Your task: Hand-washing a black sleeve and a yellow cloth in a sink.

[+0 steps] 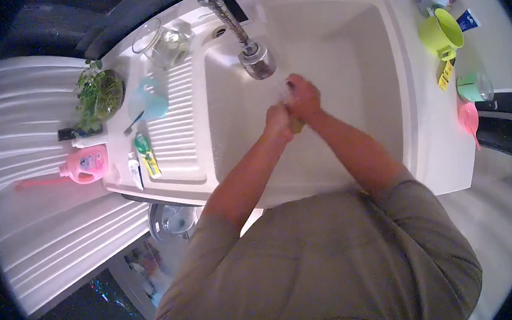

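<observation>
Over the white sink basin [345, 153], my left hand [278, 121] and my right hand [304, 96] are pressed together, close below the head of a metal spring-neck faucet [257, 63]. Something blurred and whitish, perhaps running water, shows at the upper side of the hands. A small yellowish patch is visible under them; what it is cannot be told. The fingers overlap and are blurred, so whether either hand holds anything is unclear.
On the ribbed drainboard at left are a glass jar [168, 47], a light blue cup [154, 105] and a green-yellow tube [147, 155]. A potted plant [102, 95] and pink detergent bottle [91, 164] stand beyond. A lime-green mug [440, 35] and pink scoop [468, 118] lie right.
</observation>
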A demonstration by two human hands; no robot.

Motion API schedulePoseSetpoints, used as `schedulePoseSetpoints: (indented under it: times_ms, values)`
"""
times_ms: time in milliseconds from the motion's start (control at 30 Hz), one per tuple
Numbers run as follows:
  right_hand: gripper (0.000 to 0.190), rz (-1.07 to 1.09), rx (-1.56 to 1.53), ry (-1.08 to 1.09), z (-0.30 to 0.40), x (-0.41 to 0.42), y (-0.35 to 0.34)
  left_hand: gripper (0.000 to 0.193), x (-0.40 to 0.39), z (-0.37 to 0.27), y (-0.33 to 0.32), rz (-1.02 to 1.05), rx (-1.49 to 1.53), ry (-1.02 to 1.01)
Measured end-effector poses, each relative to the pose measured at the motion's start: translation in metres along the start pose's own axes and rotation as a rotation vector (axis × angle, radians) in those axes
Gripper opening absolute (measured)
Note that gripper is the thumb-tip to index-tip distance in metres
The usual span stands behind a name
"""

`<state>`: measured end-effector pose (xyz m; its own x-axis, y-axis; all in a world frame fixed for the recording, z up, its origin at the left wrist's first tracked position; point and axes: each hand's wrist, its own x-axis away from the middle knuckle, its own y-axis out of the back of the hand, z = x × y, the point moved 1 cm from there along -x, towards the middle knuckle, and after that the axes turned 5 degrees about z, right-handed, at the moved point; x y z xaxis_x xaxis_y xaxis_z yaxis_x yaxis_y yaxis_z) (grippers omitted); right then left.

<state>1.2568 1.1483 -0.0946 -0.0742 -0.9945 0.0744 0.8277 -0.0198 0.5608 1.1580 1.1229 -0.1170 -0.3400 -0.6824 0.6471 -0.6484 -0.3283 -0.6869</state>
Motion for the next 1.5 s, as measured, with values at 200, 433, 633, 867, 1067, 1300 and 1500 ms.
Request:
schedulePoseSetpoints:
  times_ms: [200, 433, 633, 867, 1067, 1300, 1500]
  values:
    - [0.039, 0.017, 0.352, 0.064, -0.039, -0.052, 0.020, 0.029, 0.041, -0.033, -0.023, -0.308, -1.013, -0.312]
    - [0.034, 0.161, -0.488, -0.175, 0.057, -0.141, 0.058, 0.026, 0.085, -0.043, -0.029, -0.166, -1.520, -0.643]
    - [0.027, 0.209, -0.596, -0.194, 0.089, -0.143, 0.066, 0.021, 0.110, -0.048, 0.003, -0.087, -1.568, -0.947]
    - [0.028, 0.129, -0.543, -0.017, 0.114, -0.157, 0.076, 0.019, 0.129, -0.053, 0.006, -0.113, -1.278, -0.839]
    - [0.035, 0.163, -0.548, 0.031, 0.114, -0.172, 0.084, 0.016, 0.129, -0.050, -0.036, -0.133, -1.399, -0.741]
    - [0.078, 0.015, -0.012, -0.102, -0.001, -0.076, 0.057, 0.016, 0.124, -0.035, -0.075, 0.027, -1.012, -0.979]
    - [0.085, 0.271, -1.467, -0.688, -0.055, 0.022, 0.058, 0.034, 0.137, -0.022, -0.069, 0.007, -0.932, -0.544]
